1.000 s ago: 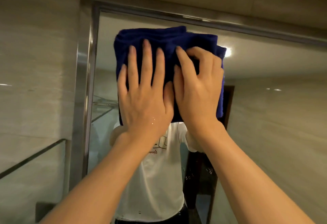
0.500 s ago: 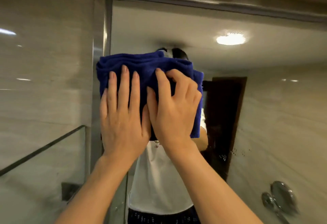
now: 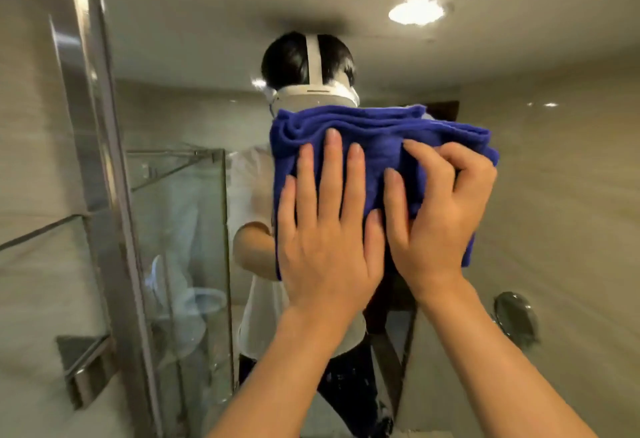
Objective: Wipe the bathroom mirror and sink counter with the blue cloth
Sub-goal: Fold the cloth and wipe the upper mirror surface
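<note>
both hands [image 3: 374, 230] flat on blue cloth [image 3: 377, 133] — against mirror [image 3: 554, 195]

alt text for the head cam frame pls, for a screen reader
Two bare hands press a folded blue cloth flat against a bathroom mirror: the left hand has its fingers spread, the right hand curls over the cloth's right edge. The mirror's metal frame runs down the left.

The blue cloth [image 3: 377, 147] is soft, matt terry, folded thick. The mirror [image 3: 554, 195] is smooth, glossy glass. At the left of the frame its frame [image 3: 86, 126] is brushed, shiny metal, beside polished stone-look wall tiles [image 3: 27, 126] and a clear glass panel [image 3: 41, 282].
</note>
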The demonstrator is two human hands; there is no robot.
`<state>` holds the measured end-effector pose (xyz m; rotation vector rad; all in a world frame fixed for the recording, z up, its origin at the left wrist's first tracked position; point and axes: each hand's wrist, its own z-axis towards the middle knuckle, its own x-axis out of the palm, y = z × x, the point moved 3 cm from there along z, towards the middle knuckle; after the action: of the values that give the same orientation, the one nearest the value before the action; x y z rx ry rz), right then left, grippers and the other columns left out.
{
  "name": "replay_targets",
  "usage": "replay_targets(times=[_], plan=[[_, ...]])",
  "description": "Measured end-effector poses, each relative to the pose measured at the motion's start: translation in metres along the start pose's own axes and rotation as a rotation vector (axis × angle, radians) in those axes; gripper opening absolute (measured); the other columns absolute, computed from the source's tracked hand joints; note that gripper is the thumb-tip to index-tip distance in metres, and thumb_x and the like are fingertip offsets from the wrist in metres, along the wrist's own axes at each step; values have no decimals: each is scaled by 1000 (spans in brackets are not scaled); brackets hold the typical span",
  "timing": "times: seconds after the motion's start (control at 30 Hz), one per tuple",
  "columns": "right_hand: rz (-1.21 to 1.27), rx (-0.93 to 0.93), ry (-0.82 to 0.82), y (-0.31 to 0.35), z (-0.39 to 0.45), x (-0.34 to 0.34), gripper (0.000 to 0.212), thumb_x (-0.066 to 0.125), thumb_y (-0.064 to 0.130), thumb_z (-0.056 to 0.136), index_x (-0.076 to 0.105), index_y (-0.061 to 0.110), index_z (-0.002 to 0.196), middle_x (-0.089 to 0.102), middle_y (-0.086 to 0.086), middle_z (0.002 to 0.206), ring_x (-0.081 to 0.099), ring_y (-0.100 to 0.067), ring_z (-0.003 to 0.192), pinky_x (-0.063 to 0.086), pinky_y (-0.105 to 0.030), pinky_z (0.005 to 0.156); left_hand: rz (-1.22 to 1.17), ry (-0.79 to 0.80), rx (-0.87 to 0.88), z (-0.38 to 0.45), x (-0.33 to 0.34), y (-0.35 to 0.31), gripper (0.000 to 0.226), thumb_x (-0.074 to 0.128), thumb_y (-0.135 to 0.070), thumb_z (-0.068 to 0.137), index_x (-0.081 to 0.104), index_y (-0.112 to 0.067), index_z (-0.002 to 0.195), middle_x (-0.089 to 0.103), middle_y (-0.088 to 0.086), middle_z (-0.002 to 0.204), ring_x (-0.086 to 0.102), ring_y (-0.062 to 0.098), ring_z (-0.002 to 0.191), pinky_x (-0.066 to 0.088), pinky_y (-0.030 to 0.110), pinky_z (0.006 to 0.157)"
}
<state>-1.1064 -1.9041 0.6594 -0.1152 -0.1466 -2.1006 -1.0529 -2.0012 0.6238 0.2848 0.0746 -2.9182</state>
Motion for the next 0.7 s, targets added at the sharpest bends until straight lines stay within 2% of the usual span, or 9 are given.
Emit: replay_targets(times=[0.13, 0.23, 0.37, 0.43, 0.53, 0.7], plan=[[-76, 87, -43, -10, -4, -10, 29, 63, 19, 90, 65, 1, 114, 57, -20, 106, 48, -28, 99, 41, -42, 83, -80, 12, -13, 1, 4, -17, 66, 34, -34, 101, 6, -9, 155, 5, 10, 163, 3, 25, 152, 7, 41, 124], [-18, 63, 3, 27, 3, 7, 28, 66, 22, 88, 68, 5, 110, 61, -17, 106, 54, -30, 97, 43, -46, 79, -40, -8, -116, 0, -7, 14, 67, 32, -33, 100, 7, -1, 154, 11, 18, 163, 7, 31, 152, 10, 45, 124], [110, -20, 101, 67, 12, 35, 27, 67, 26, 90, 71, 4, 106, 65, -13, 97, 58, -30, 84, 37, -39, 67, 38, -3, -161, 3, -25, 65, 67, 29, -33, 100, 8, -3, 156, 8, 18, 164, 6, 33, 152, 8, 44, 123], [129, -13, 99, 70, 13, 40, 26, 66, 26, 91, 71, 5, 106, 66, -12, 99, 57, -26, 88, 39, -37, 70, 43, -18, -158, 7, -29, 69, 66, 31, -33, 101, 8, -4, 156, 7, 16, 164, 6, 31, 153, 10, 44, 122], [154, -14, 93, 63, 13, 35, 26, 64, 25, 92, 72, 7, 108, 67, -13, 104, 58, -27, 94, 43, -39, 75, 71, -64, -200, 15, -26, 58, 62, 29, -30, 103, 11, -1, 155, 11, 20, 163, 9, 34, 152, 13, 47, 122], [20, 34, -38, 8, 43, 10, 29, 68, 26, 90, 70, 8, 113, 64, -15, 108, 54, -28, 95, 36, -37, 75, 89, -130, -77, 55, -5, -7, 59, 21, -30, 105, 18, 3, 154, 18, 24, 161, 15, 39, 150, 15, 48, 122]])
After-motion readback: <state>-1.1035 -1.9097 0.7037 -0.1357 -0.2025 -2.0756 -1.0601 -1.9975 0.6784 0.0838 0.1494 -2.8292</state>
